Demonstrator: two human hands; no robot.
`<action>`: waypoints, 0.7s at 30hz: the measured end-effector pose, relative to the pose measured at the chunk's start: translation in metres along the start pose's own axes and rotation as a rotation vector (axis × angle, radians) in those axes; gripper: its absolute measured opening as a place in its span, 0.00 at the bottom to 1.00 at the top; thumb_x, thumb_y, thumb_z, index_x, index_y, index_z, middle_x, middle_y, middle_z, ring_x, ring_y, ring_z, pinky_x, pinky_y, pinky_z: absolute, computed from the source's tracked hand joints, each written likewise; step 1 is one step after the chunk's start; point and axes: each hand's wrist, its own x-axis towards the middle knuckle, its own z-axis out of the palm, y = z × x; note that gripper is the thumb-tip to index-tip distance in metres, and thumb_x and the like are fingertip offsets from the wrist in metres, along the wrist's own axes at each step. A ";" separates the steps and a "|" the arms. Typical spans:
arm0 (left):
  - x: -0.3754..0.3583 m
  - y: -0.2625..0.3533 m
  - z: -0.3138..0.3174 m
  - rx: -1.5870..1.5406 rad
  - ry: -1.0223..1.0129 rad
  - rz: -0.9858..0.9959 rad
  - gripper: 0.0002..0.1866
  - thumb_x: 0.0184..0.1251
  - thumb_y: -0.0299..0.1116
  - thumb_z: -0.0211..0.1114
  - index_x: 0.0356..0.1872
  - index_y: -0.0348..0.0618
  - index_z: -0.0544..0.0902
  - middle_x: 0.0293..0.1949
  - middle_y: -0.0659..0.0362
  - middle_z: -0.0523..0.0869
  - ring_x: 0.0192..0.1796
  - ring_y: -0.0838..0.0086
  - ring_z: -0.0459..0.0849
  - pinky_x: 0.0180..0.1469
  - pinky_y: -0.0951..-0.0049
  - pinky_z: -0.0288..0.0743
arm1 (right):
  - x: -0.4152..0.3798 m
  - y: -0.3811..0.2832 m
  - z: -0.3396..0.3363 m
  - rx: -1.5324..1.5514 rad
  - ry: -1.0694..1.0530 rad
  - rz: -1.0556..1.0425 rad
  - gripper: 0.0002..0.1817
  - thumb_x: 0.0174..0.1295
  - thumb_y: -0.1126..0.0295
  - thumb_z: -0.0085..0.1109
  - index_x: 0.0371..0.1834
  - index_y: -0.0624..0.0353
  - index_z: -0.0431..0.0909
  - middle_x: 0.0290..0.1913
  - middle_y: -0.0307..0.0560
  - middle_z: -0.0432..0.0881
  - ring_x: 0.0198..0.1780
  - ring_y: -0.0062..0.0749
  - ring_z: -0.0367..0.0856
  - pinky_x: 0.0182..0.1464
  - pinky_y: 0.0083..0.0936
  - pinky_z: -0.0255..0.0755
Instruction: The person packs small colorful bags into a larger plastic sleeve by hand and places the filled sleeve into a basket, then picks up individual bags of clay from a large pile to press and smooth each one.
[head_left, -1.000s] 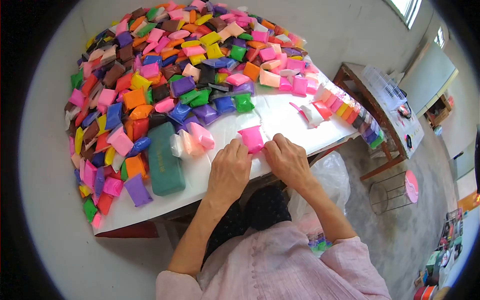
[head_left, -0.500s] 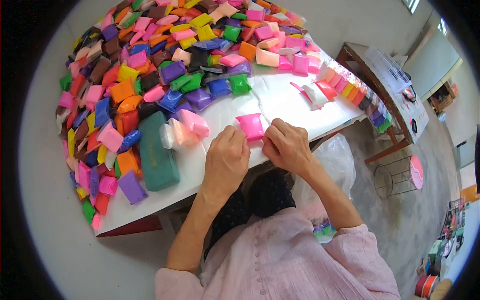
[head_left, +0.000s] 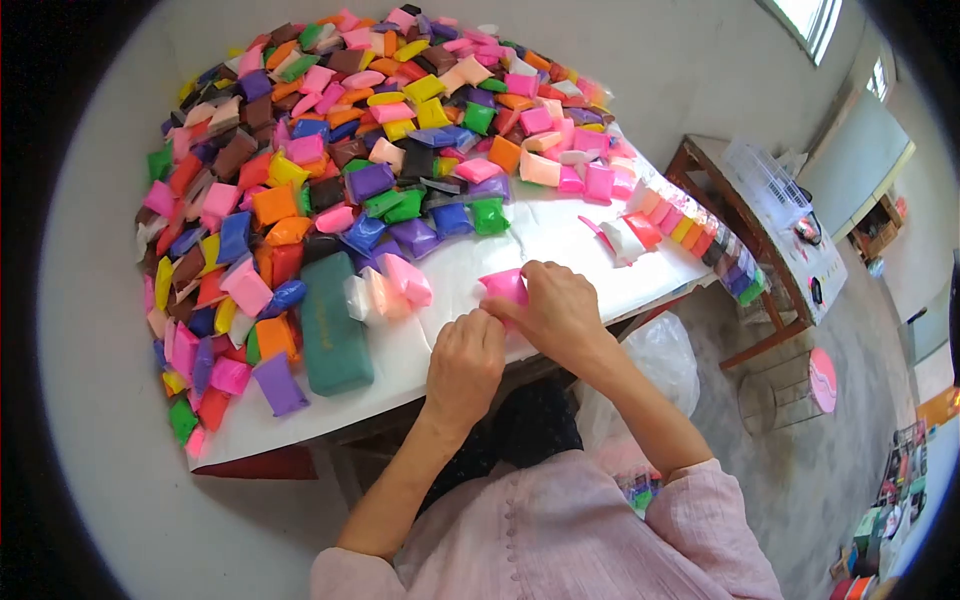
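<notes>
A bright pink packet (head_left: 503, 286) lies near the front edge of the white table, its right part covered by my right hand (head_left: 560, 312). The fingers of that hand curl over the packet, and its thumb points toward my left hand. Closed in a pinch, my left hand (head_left: 467, 365) is just below and left of the packet; whatever its fingertips hold is hidden. To the left stand a few packets side by side, a light pink packet (head_left: 406, 279) and a peach packet (head_left: 382, 297) among them. Beside these is a dark green case (head_left: 335, 325).
A large heap of colourful packets (head_left: 290, 205) covers the table's back and left. A row of coloured packets in clear wrap (head_left: 695, 235) runs along the right edge, near white and red packets (head_left: 628, 238). A clear plastic bag (head_left: 655, 370) hangs below; a stool (head_left: 820, 380) stands right.
My right hand has moved left and up over the pink packet. My left hand has shifted right and down. The whole view has tilted slightly.
</notes>
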 end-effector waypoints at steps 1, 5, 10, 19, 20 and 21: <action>0.000 -0.001 -0.001 0.010 0.008 0.010 0.04 0.57 0.24 0.63 0.32 0.38 0.76 0.31 0.54 0.73 0.35 0.61 0.77 0.38 0.63 0.72 | 0.004 -0.001 0.001 -0.031 -0.029 -0.028 0.25 0.53 0.50 0.70 0.29 0.67 0.80 0.31 0.60 0.83 0.32 0.55 0.85 0.36 0.44 0.78; 0.000 0.001 -0.020 -0.200 0.000 -0.109 0.05 0.59 0.24 0.66 0.35 0.35 0.80 0.33 0.52 0.77 0.35 0.56 0.79 0.38 0.59 0.73 | 0.023 -0.003 -0.006 -0.194 -0.231 -0.077 0.21 0.51 0.55 0.68 0.34 0.65 0.81 0.33 0.57 0.84 0.37 0.52 0.84 0.40 0.44 0.76; -0.004 -0.020 -0.058 -0.193 0.110 -0.148 0.11 0.61 0.27 0.66 0.42 0.34 0.80 0.43 0.51 0.81 0.45 0.56 0.80 0.48 0.59 0.74 | 0.045 0.004 0.008 0.222 -0.085 -0.265 0.20 0.53 0.63 0.67 0.47 0.63 0.78 0.43 0.51 0.85 0.42 0.43 0.85 0.42 0.39 0.77; 0.040 -0.084 -0.085 -0.090 -0.309 -0.303 0.35 0.57 0.41 0.71 0.65 0.36 0.72 0.64 0.46 0.76 0.66 0.51 0.73 0.70 0.57 0.62 | 0.067 -0.005 0.046 0.664 -0.218 -0.398 0.22 0.59 0.74 0.62 0.58 0.60 0.77 0.48 0.45 0.82 0.41 0.27 0.82 0.37 0.25 0.77; 0.039 -0.086 -0.082 -0.135 -0.373 -0.333 0.34 0.58 0.42 0.71 0.64 0.36 0.73 0.64 0.46 0.76 0.66 0.51 0.73 0.69 0.57 0.63 | 0.065 -0.004 0.048 0.642 -0.189 -0.419 0.23 0.58 0.74 0.62 0.59 0.60 0.76 0.48 0.46 0.82 0.42 0.29 0.82 0.40 0.27 0.77; 0.037 -0.089 -0.080 -0.148 -0.362 -0.329 0.34 0.58 0.42 0.71 0.64 0.35 0.73 0.63 0.46 0.77 0.65 0.52 0.73 0.69 0.57 0.63 | 0.063 -0.002 0.051 0.621 -0.159 -0.440 0.23 0.58 0.74 0.62 0.59 0.61 0.76 0.48 0.47 0.82 0.43 0.30 0.82 0.42 0.28 0.77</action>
